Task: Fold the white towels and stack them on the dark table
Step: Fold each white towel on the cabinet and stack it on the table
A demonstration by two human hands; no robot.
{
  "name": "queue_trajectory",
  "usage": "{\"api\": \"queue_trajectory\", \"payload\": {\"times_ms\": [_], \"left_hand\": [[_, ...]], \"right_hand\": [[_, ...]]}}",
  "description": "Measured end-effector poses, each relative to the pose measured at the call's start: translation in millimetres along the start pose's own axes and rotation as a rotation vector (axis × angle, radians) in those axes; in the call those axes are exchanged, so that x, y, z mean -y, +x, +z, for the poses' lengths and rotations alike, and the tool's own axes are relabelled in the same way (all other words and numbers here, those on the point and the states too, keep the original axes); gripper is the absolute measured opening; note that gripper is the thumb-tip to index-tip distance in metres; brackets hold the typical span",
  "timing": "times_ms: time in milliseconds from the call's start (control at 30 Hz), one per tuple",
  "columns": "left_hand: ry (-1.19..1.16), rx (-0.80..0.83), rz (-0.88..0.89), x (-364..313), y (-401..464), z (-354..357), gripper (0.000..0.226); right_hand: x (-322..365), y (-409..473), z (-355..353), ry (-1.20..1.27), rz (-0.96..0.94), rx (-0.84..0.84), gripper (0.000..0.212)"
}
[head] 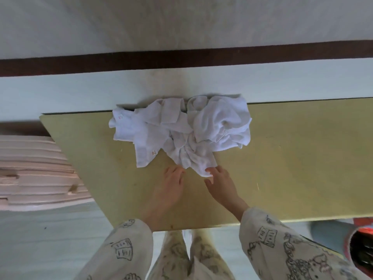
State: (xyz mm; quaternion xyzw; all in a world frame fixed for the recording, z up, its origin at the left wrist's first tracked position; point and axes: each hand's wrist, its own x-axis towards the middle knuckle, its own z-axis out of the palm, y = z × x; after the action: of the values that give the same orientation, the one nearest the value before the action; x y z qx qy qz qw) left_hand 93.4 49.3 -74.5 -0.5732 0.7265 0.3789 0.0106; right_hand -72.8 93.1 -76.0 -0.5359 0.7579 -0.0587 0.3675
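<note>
A crumpled heap of white towels (181, 130) lies at the far middle of a yellowish table (292, 158), reaching over its far edge. Two of the towels show small red labels. My left hand (171, 184) rests flat on the table just below the heap, fingers spread, its fingertips almost at the cloth. My right hand (220, 182) reaches to the lowest corner of the heap, and its fingertips touch that towel corner without a clear grip. Both arms wear pale sleeves printed with line drawings.
A pink stack of layered material (36, 172) sits off the table's left side. A wall with a dark brown skirting strip (181, 59) runs behind the table. A red and dark object (361, 245) shows at the lower right edge. Pale floor surrounds the table.
</note>
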Motion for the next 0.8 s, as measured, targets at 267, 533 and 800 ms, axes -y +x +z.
{"api": "queue_trajectory", "payload": {"times_ms": [267,533,800], "left_hand": [[0.194,0.006,0.152,7.5,22.1,5.3,0.046],[0.199,-0.186,0.181,-12.5,22.4,-16.9,0.031],[0.148,-0.371,0.294,-58.8,16.9,-72.3,0.036]], "right_hand": [[4.0,21.3,14.8,-0.337,-0.113,-0.195,0.027],[39.6,-5.2,-37.3,0.146,-0.209,-0.204,0.008],[101.1,-26.2,-135.7,0.366,-0.237,-0.246,0.01]]}}
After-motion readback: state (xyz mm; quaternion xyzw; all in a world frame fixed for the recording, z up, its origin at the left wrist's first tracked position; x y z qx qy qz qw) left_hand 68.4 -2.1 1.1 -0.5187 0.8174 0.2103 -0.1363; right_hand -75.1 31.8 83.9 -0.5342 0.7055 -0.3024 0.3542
